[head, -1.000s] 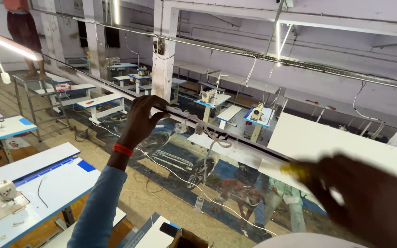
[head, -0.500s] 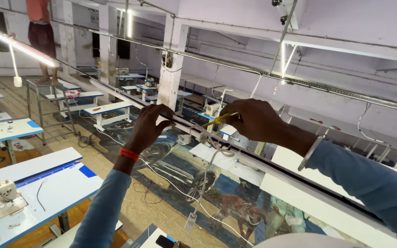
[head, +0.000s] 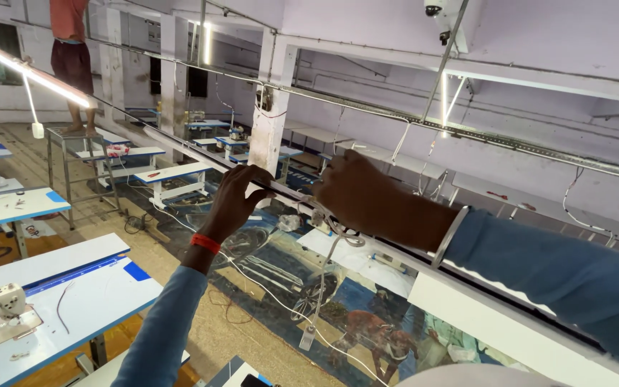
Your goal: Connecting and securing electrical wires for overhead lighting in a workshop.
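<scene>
We see a long overhead rail (head: 180,147) running high above the benches (head: 51,272). Our left hand (head: 234,201) curls its grip around it; our right hand (head: 360,193) closes beside it on white cables (head: 327,265) hanging from the rail.

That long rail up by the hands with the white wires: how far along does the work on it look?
Done: a lit tube lamp already hangs further down the rail. In hand: the left hand holds the rail from below, while the right hand works at a bunch of white wire on it. Left: that wire hangs loose, its end dangling free, and no lamp shows at this spot.
</scene>
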